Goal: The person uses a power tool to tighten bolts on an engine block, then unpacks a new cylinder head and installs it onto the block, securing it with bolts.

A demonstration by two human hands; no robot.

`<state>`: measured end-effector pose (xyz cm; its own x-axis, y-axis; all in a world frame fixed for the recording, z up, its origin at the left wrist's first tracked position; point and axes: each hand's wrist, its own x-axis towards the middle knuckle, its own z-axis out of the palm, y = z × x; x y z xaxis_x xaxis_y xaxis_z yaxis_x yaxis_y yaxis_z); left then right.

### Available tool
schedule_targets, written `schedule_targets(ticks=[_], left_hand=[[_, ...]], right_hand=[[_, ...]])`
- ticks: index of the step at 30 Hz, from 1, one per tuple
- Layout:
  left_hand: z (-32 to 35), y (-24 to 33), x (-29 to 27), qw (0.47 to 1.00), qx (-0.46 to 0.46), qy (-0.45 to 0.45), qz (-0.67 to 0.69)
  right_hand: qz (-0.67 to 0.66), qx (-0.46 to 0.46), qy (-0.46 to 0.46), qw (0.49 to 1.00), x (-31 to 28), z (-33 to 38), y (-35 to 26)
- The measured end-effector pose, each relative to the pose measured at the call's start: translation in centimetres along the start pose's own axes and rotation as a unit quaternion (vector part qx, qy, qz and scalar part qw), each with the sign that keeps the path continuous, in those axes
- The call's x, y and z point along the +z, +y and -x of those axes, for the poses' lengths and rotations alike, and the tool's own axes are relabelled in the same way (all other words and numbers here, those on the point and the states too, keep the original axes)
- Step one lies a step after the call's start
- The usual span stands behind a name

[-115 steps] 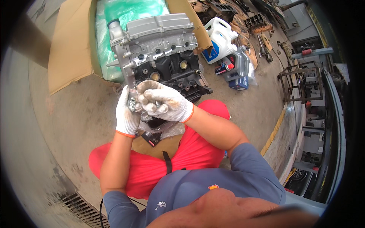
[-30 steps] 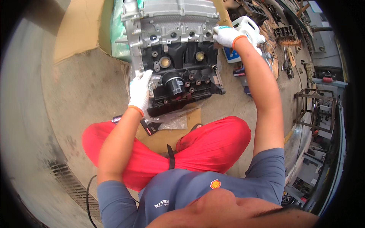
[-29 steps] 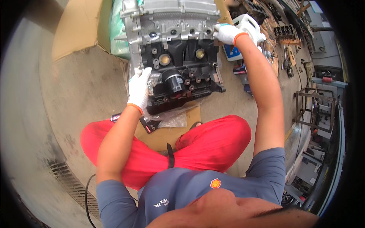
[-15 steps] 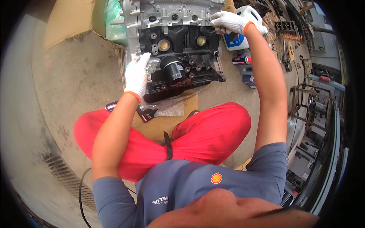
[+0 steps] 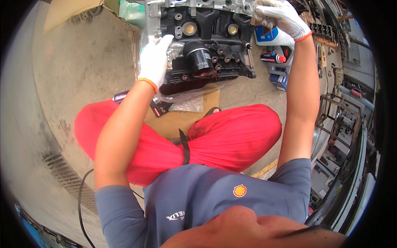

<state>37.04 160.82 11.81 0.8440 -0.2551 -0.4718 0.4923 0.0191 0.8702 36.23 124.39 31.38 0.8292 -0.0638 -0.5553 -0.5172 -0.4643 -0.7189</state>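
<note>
At two o'clock on the engine (image 5: 209,25), work is apparently being continued, the right hand (image 5: 282,16) now being curled inward, any pinched part impossible to tell.

Wide fisheye field under bright, diffuse light. The concrete floor (image 5: 99,62) is fairly evenly lit, with soft-edged shading; the black lower part of the engine (image 5: 206,25) renders dark, with little detail. The white gloves (image 5: 153,60) appear nearly washed out, and small highlights mark the black filter (image 5: 201,58) and the clear plastic (image 5: 188,104). Toward the rim, the floor grate (image 5: 70,174) and the rail (image 5: 358,165) at right look soft and curved, and the corners fall to black.
</note>
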Motion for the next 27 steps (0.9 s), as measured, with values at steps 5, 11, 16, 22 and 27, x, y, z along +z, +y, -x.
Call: schedule_targets(ticks=[5, 11, 16, 22, 27], left_hand=[[0.0, -0.3, 0.4, 1.000, 0.005, -0.002, 0.026], [0.3, 0.5, 0.8, 1.000, 0.004, -0.014, 0.005], [0.9, 1.3, 0.7, 0.997, -0.054, -0.019, 0.054], [1.6, 1.9, 1.4, 0.996, -0.055, -0.019, 0.064], [1.0, 1.2, 1.2, 0.997, -0.043, 0.003, 0.064]], right_hand=[[0.100, -0.072, 0.172, 0.977, -2.0, 2.9, -0.8], [0.169, 0.011, 0.260, 0.951, -3.8, 4.2, 7.5], [0.256, 0.062, 0.233, 0.936, -0.8, 1.5, 11.7], [0.220, 0.010, 0.187, 0.957, 1.7, 0.3, 13.6], [0.262, 0.008, 0.285, 0.922, -0.6, 0.3, 11.6]])
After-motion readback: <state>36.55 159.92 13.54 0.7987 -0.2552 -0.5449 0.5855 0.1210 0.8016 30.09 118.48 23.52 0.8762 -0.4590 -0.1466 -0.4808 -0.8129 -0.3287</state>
